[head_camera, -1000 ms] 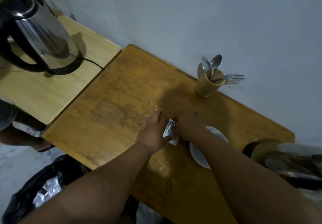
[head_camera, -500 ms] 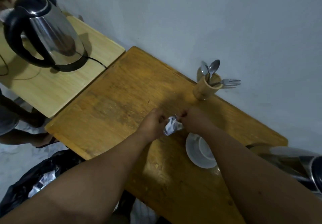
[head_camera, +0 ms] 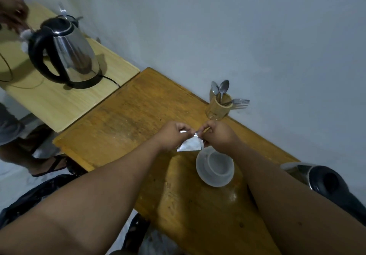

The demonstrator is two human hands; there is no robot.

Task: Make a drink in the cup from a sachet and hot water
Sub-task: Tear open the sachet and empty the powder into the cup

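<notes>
1. Looking down from the head camera, a small silvery foil sachet (head_camera: pixel 191 144) is seen held just above the worn orange-brown wooden table (head_camera: pixel 122 124), beside the far-left rim of the cup.
2. The sachet's top edge is pinched from the left by the left hand (head_camera: pixel 174 134), whose fingers are closed tightly on the foil.
3. The same top edge is gripped at its right corner by the right hand (head_camera: pixel 218 134), likewise closed on the foil, so the packet hangs between the two fists.
4. A white ceramic cup (head_camera: pixel 217 164) is set on a round white saucer (head_camera: pixel 214 181) on the table, directly below and to the right of the sachet; its contents cannot be made out.
5. A short cylindrical bamboo holder (head_camera: pixel 218 109) with metal spoons and a fork is placed against the pale wall, beyond the hands.
6. A stainless-steel electric kettle with a black handle (head_camera: pixel 65 50) is seen on a paler wooden table (head_camera: pixel 59 104) at the far left, well apart from the cup.
7. A second steel kettle with a black lid (head_camera: pixel 320 177) is partly visible at the right edge.
</notes>
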